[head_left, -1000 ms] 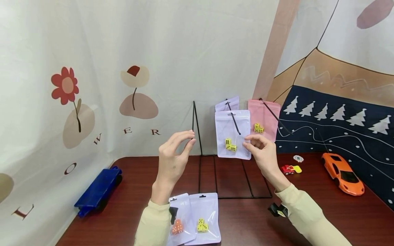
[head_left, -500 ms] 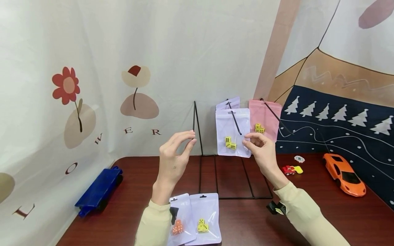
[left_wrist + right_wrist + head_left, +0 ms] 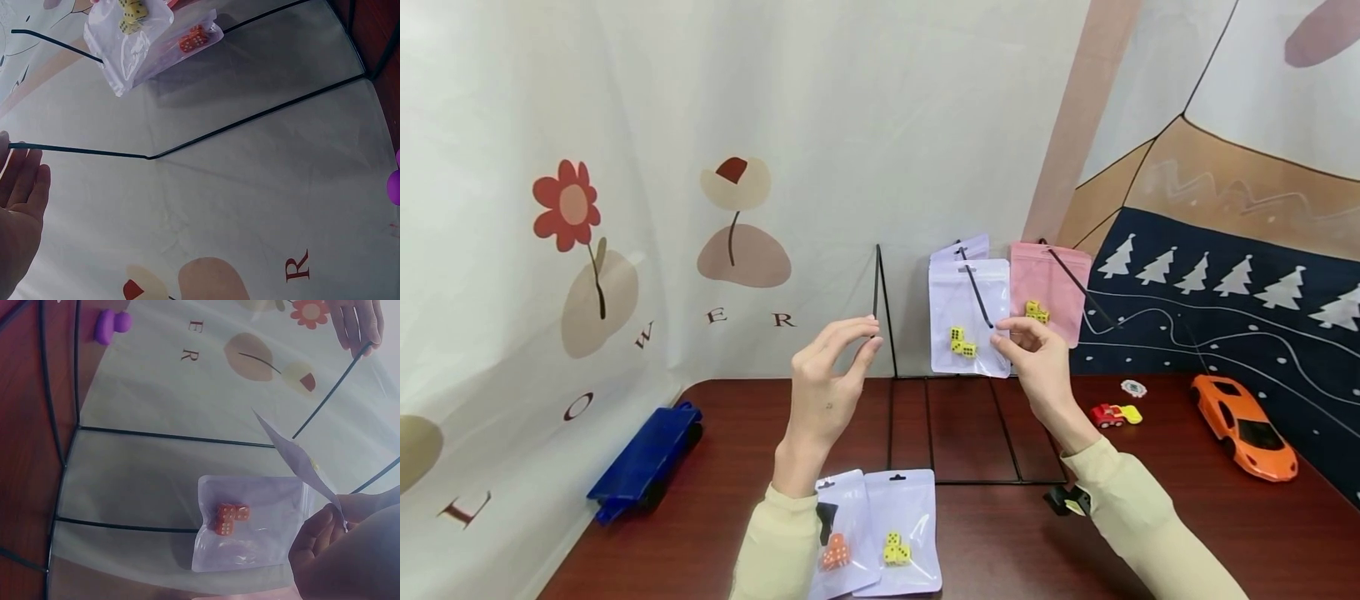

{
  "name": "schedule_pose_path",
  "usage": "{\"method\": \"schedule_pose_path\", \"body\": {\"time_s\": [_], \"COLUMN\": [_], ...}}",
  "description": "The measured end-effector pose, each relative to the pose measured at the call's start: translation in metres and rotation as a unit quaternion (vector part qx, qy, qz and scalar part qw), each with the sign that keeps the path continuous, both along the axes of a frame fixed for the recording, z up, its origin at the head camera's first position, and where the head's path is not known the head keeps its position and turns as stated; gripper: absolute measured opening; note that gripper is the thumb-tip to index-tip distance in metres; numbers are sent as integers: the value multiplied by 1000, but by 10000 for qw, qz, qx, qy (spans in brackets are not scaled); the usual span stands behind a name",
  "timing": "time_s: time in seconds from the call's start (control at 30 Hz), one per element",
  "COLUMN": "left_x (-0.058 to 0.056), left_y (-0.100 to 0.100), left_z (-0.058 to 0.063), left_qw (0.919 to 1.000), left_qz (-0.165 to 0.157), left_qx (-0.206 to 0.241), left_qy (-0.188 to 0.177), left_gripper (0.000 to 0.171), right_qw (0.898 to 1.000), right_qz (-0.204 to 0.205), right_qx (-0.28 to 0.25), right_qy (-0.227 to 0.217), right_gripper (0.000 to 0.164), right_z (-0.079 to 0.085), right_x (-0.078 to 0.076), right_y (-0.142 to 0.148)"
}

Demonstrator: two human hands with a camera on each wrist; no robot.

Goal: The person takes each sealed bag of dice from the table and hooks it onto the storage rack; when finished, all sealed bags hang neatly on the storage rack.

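Observation:
My left hand (image 3: 826,379) pinches the tip of the left prong (image 3: 876,287) of a black wire display rack (image 3: 930,425); that prong carries no bag. With thumb and fingers, my right hand (image 3: 1045,367) pinches the side edge of a lilac zip bag (image 3: 943,300) holding yellow dice (image 3: 957,342). The middle prong (image 3: 977,296) runs through this bag's hang hole. Farther back on the same prong hangs another lilac bag (image 3: 269,531), with orange dice (image 3: 226,519) in it, mostly hidden in the head view. On the right prong hangs a pink bag (image 3: 1060,283) with yellow dice.
Two lilac bags lie overlapping on the table near me, one with orange dice (image 3: 835,552), one with yellow dice (image 3: 897,550). A blue toy trailer (image 3: 643,458) stands left; a small red-and-yellow toy vehicle (image 3: 1116,415) and an orange toy car (image 3: 1243,427) stand right.
The front lilac bag has slid a little farther back and up along the middle prong, with my right hand still at its edge. My left hand keeps its place at the left prong's tip.

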State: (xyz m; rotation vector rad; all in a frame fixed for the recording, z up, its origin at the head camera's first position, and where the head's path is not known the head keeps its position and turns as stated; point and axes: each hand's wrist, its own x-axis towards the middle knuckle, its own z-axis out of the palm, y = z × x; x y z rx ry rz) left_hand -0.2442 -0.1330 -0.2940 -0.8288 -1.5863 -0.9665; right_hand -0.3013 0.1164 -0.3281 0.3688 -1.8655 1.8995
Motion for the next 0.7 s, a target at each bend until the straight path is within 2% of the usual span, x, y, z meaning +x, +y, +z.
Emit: {"method": "schedule_pose_path", "body": {"time_s": [0.37, 0.7], "left_x": [-1, 0], "left_y": [1, 0], "left_z": [0, -1], "left_qw": [9998, 9998], "left_qz": [-91, -67], "left_qx": [59, 44], "left_qy": [-152, -203], "left_gripper": [16, 11], "right_qw": [9996, 9992], "right_qz": [-1, -155], "right_qx": [-280, -332], "right_qy": [9, -134], "right_gripper": [13, 19], "right_z": [1, 1], "right_x": [-9, -19], "right_y": [-4, -5]}}
